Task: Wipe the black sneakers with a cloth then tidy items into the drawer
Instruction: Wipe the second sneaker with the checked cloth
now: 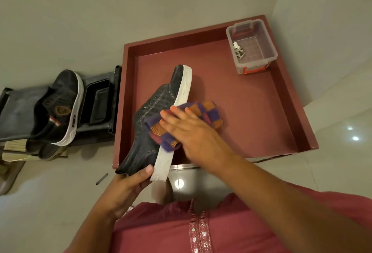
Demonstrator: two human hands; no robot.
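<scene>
My left hand (pixel 128 182) grips the heel end of a black sneaker (pixel 153 111) with a white sole, held tilted over the open dark red drawer (pixel 251 111). My right hand (pixel 189 130) lies flat on a purple and orange checked cloth (pixel 209 111) and presses it against the shoe's side near the sole. The second black sneaker (pixel 60 107) rests on a black rack (pixel 98 101) to the left.
A clear plastic box (pixel 251 45) with red latches sits in the drawer's far right corner, with small metal pieces inside. A short dark stick (pixel 101 179) lies on the pale tiled floor near the drawer's front. More footwear is stacked under the rack at far left.
</scene>
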